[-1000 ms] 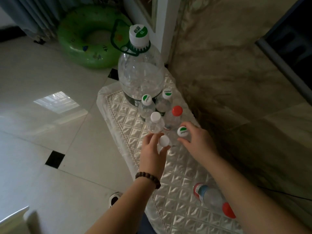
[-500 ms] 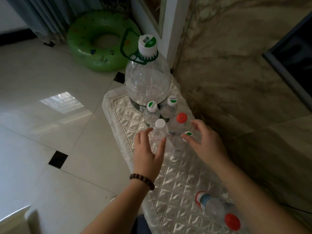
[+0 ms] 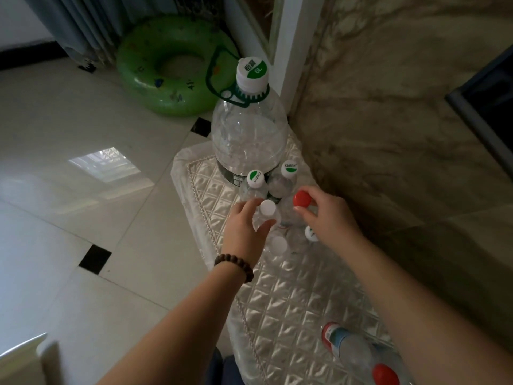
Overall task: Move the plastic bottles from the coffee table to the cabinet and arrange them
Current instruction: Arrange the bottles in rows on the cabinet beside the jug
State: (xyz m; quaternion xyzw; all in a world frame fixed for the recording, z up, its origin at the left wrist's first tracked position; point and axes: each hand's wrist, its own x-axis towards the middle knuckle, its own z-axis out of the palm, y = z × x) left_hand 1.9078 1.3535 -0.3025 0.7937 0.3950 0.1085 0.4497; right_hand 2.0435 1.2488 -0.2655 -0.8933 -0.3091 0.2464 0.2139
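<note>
The plastic bottles stand on the cabinet top [image 3: 280,295], which is covered with a shiny quilted cloth. At its far end is a big clear bottle [image 3: 249,134] with a white and green cap and a green handle ring. Just in front of it stand two small clear bottles with green and white caps [image 3: 255,179] [image 3: 289,168]. The left hand [image 3: 244,226] curls around a clear bottle with a white cap [image 3: 268,208]. The right hand [image 3: 327,215] pinches a red cap [image 3: 302,198] of another clear bottle. Two more small bottles stand between the hands, one with a white cap [image 3: 278,245]. At the near right edge one bottle with a red cap [image 3: 363,357] lies on its side.
</note>
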